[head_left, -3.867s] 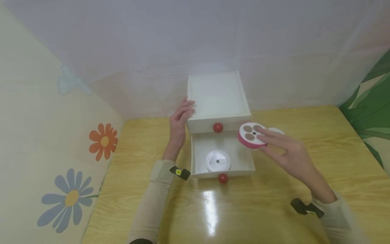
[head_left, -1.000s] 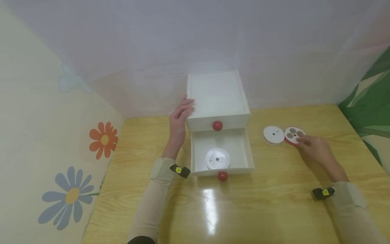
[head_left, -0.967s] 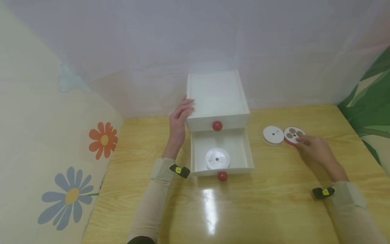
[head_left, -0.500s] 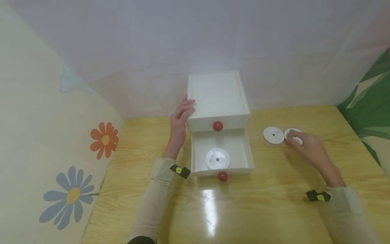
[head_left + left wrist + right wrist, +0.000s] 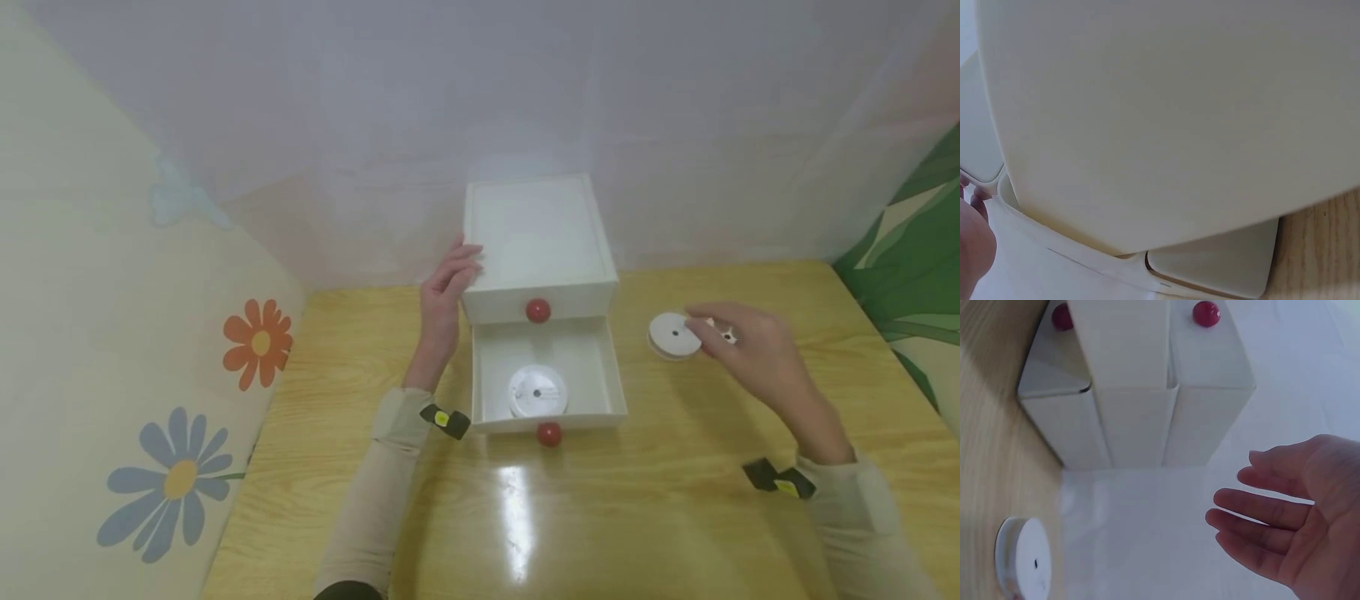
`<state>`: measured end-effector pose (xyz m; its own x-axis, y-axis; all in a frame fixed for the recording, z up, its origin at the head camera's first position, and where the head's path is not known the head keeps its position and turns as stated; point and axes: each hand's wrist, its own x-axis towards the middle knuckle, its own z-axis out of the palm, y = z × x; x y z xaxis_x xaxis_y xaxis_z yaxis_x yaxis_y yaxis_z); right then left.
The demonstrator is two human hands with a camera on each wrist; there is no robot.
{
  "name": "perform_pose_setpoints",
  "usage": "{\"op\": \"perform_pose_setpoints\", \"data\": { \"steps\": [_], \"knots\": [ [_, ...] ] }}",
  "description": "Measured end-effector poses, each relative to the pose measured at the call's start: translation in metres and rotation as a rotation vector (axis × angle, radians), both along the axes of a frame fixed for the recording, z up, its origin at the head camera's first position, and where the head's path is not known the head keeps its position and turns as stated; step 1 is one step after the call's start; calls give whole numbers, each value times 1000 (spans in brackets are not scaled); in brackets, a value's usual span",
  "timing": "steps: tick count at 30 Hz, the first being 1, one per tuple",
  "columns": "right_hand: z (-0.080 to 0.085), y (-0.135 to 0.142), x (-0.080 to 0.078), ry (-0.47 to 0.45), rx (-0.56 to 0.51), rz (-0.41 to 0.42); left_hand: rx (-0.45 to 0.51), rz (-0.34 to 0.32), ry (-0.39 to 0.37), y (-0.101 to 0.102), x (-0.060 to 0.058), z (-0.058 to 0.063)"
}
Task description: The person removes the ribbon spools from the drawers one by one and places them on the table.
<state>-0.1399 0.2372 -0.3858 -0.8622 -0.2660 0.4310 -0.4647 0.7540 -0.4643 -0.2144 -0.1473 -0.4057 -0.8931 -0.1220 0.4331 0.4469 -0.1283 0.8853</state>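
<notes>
Lying on the bench (image 5: 607,517) beside the three-drawer cabinet (image 5: 536,229), a white spool (image 5: 669,340) is near a pink-edged spool (image 5: 728,337) partly hidden by the right hand (image 5: 768,362), its fingers parted and holding nothing. The left hand (image 5: 442,308) rests relaxed fingers on the cabinet; another white spool (image 5: 538,392) lies in the pulled-out middle drawer (image 5: 594,371).
</notes>
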Motion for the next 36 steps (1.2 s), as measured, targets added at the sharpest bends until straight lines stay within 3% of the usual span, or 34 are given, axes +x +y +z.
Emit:
{"op": "perform_pose_setpoints", "data": {
  "steps": [5,11,17,24,27,36],
  "knots": [
    [8,-19,1,171,11,93,-4,-1,1,0,1,0],
    [-2,-46,0,299,-60,251,0,-1,4,0,0,0],
    [-11,-67,1,195,-121,365,3,-10,6,0,1,0],
    [-12,-87,5,-32,-75,411,15,-10,4,0,0,0],
    [-14,-94,4,-89,-39,440,18,-10,4,0,0,0],
    [-26,-106,0,15,2,547,12,-4,8,0,-1,-1]
  ]
}}
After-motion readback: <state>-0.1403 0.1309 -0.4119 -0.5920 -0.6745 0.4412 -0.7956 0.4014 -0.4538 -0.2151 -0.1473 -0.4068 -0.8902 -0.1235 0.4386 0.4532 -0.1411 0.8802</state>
